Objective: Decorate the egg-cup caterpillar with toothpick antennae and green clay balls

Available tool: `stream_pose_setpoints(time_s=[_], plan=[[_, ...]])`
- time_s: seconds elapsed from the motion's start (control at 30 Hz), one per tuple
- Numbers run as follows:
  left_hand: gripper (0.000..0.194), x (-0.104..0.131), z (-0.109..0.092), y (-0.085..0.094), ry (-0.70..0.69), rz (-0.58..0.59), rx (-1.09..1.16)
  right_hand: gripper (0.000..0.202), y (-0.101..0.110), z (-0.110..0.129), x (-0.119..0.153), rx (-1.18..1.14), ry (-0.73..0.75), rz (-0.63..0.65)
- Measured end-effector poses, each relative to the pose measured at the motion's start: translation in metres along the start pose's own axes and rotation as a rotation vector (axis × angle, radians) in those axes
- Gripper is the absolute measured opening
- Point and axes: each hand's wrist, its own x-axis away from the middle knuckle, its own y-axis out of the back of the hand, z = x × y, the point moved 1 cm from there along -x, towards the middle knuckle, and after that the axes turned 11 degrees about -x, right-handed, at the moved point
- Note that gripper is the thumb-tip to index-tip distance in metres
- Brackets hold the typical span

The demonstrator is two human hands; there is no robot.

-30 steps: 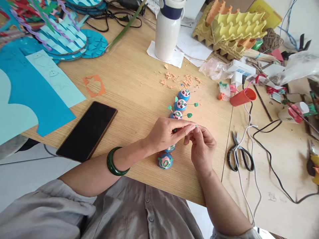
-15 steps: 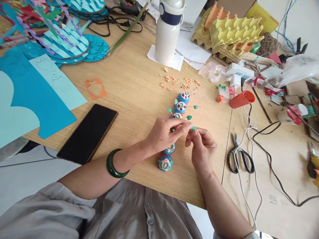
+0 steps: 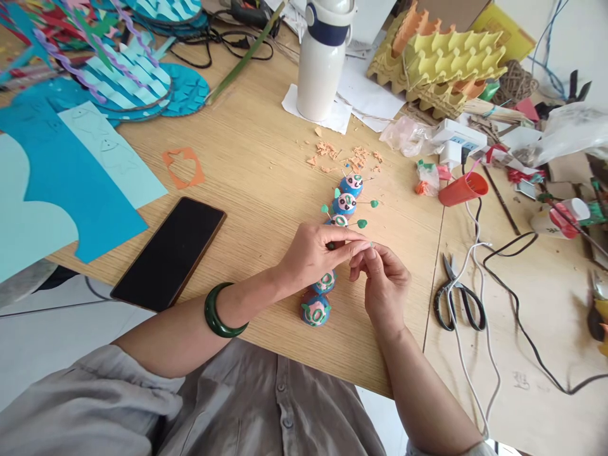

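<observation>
My left hand, with a green bangle on its forearm, reaches across a row of painted egg-like balls. Its thumb and fingertips pinch a small green piece of what looks like clay. My right hand grips the same piece from the right, its thumb and fingers closed; only a sliver of green shows between the fingertips. Beneath my left hand, part of the row is hidden. The nearest blue ball carries pink and green decoration. A farther blue ball has green-tipped sticks poking out beside it.
A black phone lies at left near blue paper and an orange cut-out. Orange shavings and a white bottle are beyond the balls. On the right are scissors, cables and a red cup.
My fingertips have drawn together over the green piece, so less of it shows. My right hand has shifted slightly left; the balls stay in place.
</observation>
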Motion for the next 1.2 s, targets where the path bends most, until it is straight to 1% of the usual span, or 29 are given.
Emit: stream_pose_setpoints(time_s=[0.07, 0.2, 0.3, 0.4, 0.47, 0.53, 0.63, 0.73, 0.9, 1.0, 1.1, 1.2], plan=[[0.023, 0.0010, 0.0002, -0.0003, -0.005, 0.008, -0.023, 0.019, 0.0010, 0.0000, -0.0001, 0.013, 0.043, -0.017], [0.035, 0.0017, -0.0010, 0.0001, 0.071, 0.008, -0.067, 0.016, 0.0023, 0.0000, 0.0002, 0.042, 0.093, -0.035], [0.030, 0.0005, -0.0013, -0.0001, 0.077, 0.026, -0.057, 0.017, 0.0020, -0.0006, 0.0002, 0.067, 0.078, -0.034], [0.023, -0.0009, -0.0009, -0.0007, 0.079, 0.025, -0.036, 0.023, 0.0002, -0.0006, -0.0001, 0.044, 0.008, 0.017], [0.022, -0.0012, -0.0008, -0.0008, 0.087, 0.013, -0.016, 0.027, -0.0012, 0.0001, -0.0002, 0.016, -0.032, 0.050], [0.022, -0.0008, -0.0009, -0.0007, 0.080, 0.009, -0.007, 0.029, -0.0020, 0.0010, -0.0003, -0.008, -0.039, 0.062], [0.023, 0.0007, -0.0012, -0.0006, 0.042, 0.013, -0.015, 0.024, -0.0015, 0.0014, -0.0003, -0.011, -0.012, 0.036], [0.023, 0.0025, -0.0015, -0.0005, -0.001, 0.004, -0.039, 0.020, -0.0001, 0.0011, -0.0002, 0.024, 0.030, -0.018], [0.033, 0.0025, -0.0006, -0.0004, 0.040, -0.001, -0.100, 0.019, 0.0003, 0.0015, -0.0002, 0.053, 0.071, -0.053], [0.027, 0.0011, 0.0017, -0.0015, 0.040, -0.005, -0.113, 0.022, -0.0001, 0.0012, -0.0002, 0.045, 0.059, -0.054], [0.018, 0.0006, 0.0031, -0.0025, 0.001, -0.021, -0.116, 0.027, -0.0006, 0.0001, -0.0006, 0.015, 0.001, -0.034], [0.018, 0.0008, 0.0030, -0.0022, -0.012, -0.029, -0.132, 0.026, -0.0006, -0.0002, -0.0013, -0.009, -0.015, -0.036]])
